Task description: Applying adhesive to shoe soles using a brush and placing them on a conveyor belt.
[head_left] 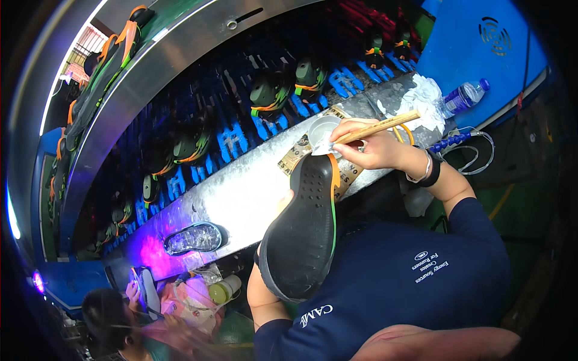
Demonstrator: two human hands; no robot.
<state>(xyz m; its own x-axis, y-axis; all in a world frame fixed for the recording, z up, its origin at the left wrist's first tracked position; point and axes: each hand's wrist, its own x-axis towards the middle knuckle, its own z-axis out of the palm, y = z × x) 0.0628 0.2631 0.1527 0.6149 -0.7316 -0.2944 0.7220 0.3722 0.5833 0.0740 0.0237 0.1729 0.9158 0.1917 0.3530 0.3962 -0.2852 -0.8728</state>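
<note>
Gluing step, by the look: left hand grips black shoe sole upright over table, right hand clasps wooden-handled brush at its toe; next needs even strokes.

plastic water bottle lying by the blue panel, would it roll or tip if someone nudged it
The water bottle already lies on its side, so tipping seems unlikely; its round body would probably roll. It looks like thin clear plastic, so likely light and slightly squashy. How full it is cannot be told.
</note>
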